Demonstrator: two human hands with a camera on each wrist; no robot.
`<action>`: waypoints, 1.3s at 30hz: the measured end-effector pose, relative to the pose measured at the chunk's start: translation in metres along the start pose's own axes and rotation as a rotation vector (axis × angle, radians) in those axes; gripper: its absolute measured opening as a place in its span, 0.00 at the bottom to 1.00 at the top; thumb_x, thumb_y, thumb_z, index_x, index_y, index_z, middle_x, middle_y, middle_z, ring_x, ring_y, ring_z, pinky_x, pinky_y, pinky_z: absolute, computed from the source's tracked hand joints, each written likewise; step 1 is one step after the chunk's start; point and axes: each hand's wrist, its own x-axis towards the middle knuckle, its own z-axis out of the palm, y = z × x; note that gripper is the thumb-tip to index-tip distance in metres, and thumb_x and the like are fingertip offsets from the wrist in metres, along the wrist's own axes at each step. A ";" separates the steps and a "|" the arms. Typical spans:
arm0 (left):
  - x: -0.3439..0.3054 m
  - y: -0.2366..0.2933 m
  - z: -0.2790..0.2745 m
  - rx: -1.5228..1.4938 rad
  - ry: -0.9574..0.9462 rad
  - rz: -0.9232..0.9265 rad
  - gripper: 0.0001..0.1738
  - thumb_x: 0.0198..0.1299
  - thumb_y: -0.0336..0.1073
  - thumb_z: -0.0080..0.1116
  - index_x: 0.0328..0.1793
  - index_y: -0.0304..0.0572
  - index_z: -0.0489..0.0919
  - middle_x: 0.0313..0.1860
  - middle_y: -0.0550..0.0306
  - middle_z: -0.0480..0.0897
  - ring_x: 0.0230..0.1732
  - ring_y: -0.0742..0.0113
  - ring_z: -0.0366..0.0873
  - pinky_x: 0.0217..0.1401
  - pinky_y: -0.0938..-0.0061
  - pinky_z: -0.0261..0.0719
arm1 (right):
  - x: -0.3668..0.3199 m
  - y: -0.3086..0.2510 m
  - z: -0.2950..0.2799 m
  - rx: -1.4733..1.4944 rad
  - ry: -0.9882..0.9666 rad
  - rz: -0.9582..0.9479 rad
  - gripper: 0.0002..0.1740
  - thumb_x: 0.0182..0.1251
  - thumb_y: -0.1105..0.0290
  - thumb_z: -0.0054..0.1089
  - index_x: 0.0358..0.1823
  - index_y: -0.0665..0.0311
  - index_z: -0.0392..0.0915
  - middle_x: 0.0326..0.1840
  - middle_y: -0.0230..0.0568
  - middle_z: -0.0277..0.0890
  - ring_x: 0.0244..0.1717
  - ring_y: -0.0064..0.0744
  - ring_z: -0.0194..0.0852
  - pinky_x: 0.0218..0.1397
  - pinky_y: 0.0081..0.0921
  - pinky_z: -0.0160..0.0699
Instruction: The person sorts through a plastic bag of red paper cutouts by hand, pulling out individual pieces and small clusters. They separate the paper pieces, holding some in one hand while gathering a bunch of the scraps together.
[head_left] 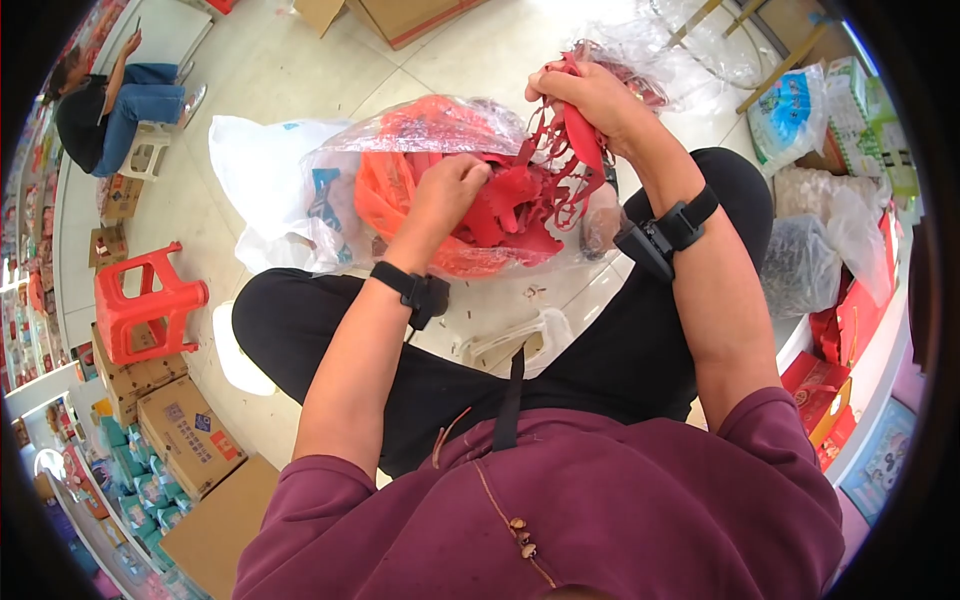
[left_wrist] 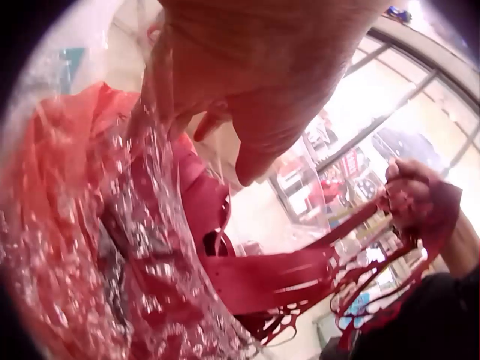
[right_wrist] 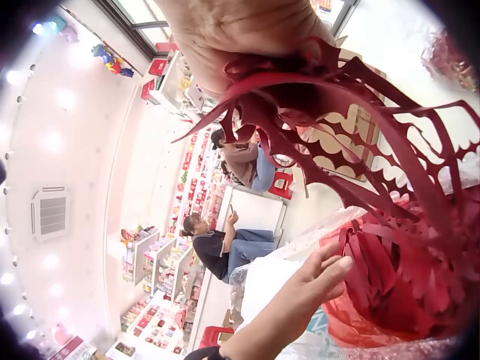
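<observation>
My right hand point(head_left: 590, 95) grips a bunch of red cut-out strips point(head_left: 580, 150), raised beside the bag; in the right wrist view the lacy strips point(right_wrist: 330, 142) hang from under the palm point(right_wrist: 240, 37). Some of them trail down to a red heap point(head_left: 510, 205) inside an orange bag point(head_left: 375, 180), which has a clear plastic bag point(head_left: 400, 120) around it. Over the bag's opening is my left hand point(head_left: 445, 200), its fingers loosely bent. In the left wrist view that hand point(left_wrist: 255, 75) touches the clear plastic point(left_wrist: 157, 150), with nothing seen in its fingertips.
A white bag point(head_left: 250, 180) lies left of the orange one. A red stool point(head_left: 150, 300) and cardboard boxes point(head_left: 190, 435) stand at the left. Behind them a person point(head_left: 90, 115) sits on a small stool. Filled plastic bags point(head_left: 800, 265) are at the right, a clear heap point(head_left: 700, 70) beyond my right hand.
</observation>
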 end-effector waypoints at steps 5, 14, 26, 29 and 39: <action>-0.002 0.044 0.011 -0.172 0.087 0.222 0.15 0.66 0.37 0.65 0.54 0.37 0.82 0.50 0.50 0.81 0.50 0.59 0.80 0.56 0.68 0.77 | 0.000 -0.002 0.002 0.192 -0.058 0.012 0.13 0.72 0.60 0.60 0.39 0.63 0.82 0.23 0.21 0.68 0.22 0.10 0.62 0.24 0.14 0.62; -0.003 0.007 -0.015 -0.189 0.063 0.007 0.10 0.73 0.37 0.57 0.46 0.37 0.81 0.36 0.65 0.81 0.38 0.79 0.77 0.46 0.81 0.76 | -0.010 -0.011 0.002 0.316 -0.041 0.029 0.14 0.75 0.59 0.57 0.42 0.64 0.79 0.19 0.17 0.62 0.17 0.10 0.59 0.18 0.17 0.60; -0.016 0.015 0.029 -0.169 -0.072 0.034 0.32 0.63 0.43 0.68 0.68 0.33 0.71 0.30 0.64 0.76 0.29 0.74 0.74 0.31 0.76 0.72 | -0.009 -0.017 0.006 0.313 -0.076 0.018 0.17 0.77 0.55 0.53 0.42 0.62 0.78 0.17 0.16 0.59 0.16 0.11 0.56 0.18 0.17 0.58; -0.009 0.031 0.032 -0.120 -0.221 -0.120 0.36 0.60 0.43 0.71 0.67 0.27 0.71 0.40 0.52 0.85 0.37 0.70 0.80 0.46 0.73 0.79 | -0.003 -0.013 0.004 0.325 -0.101 -0.012 0.17 0.77 0.54 0.53 0.43 0.62 0.79 0.17 0.16 0.59 0.17 0.11 0.57 0.18 0.17 0.59; -0.019 0.041 -0.050 -0.402 -0.410 -0.296 0.20 0.65 0.50 0.65 0.53 0.45 0.82 0.33 0.72 0.76 0.29 0.81 0.68 0.30 0.82 0.64 | -0.005 -0.014 -0.008 0.114 0.126 -0.112 0.15 0.69 0.59 0.61 0.44 0.65 0.83 0.27 0.24 0.72 0.29 0.12 0.67 0.34 0.14 0.67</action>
